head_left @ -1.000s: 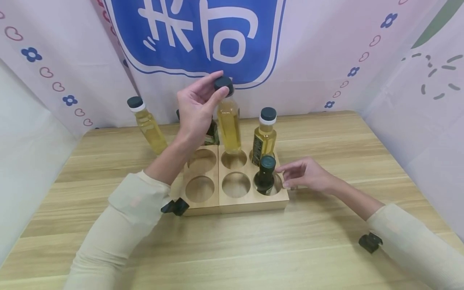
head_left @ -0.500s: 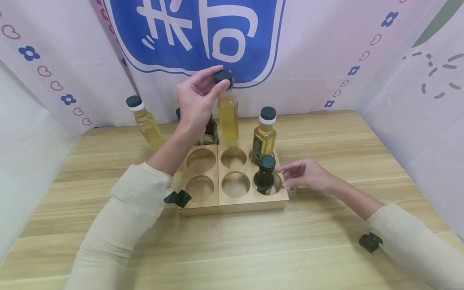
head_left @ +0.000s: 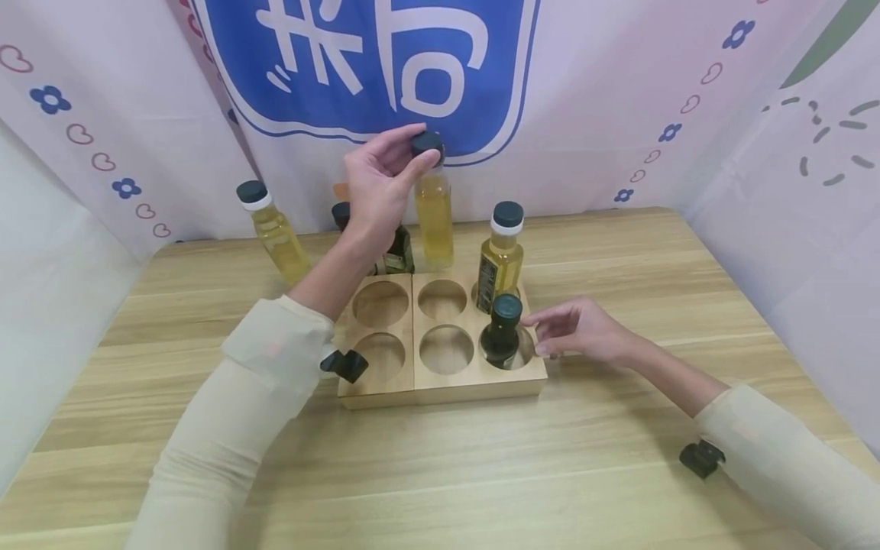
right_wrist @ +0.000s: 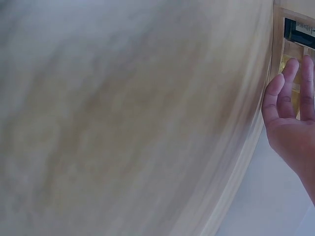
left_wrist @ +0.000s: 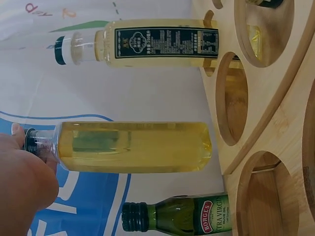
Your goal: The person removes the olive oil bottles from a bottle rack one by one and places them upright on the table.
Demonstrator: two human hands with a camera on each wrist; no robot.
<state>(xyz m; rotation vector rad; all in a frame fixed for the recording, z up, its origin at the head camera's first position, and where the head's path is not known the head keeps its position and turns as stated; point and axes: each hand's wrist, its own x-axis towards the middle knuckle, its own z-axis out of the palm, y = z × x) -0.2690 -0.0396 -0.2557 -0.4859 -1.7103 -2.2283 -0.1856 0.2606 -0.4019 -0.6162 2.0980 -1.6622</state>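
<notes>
My left hand (head_left: 376, 183) pinches the dark cap of a clear bottle of yellow oil (head_left: 434, 221) between thumb and fingers. The bottle hangs upright, its base just behind the rear edge of the wooden bottle rack (head_left: 447, 393) in the head view. In the left wrist view, nothing touches the bottle's base. My right hand (head_left: 584, 332) is at the rack's right side, fingers loosely bent, fingertips close by a dark bottle (head_left: 505, 336) in the front right hole. Behind that one, another yellow oil bottle (head_left: 502, 263) stands in the back right hole.
To the left on the table (head_left: 440, 473) stands another yellow oil bottle (head_left: 278, 241). A green olive oil bottle (left_wrist: 172, 216) stands behind the rack, partly hidden by my left arm in the head view. A printed cloth (head_left: 577, 99) hangs along the table's back edge.
My left hand has carried the oil bottle up and back, from over the back middle hole to behind the rack. My right hand has stayed in place.
</notes>
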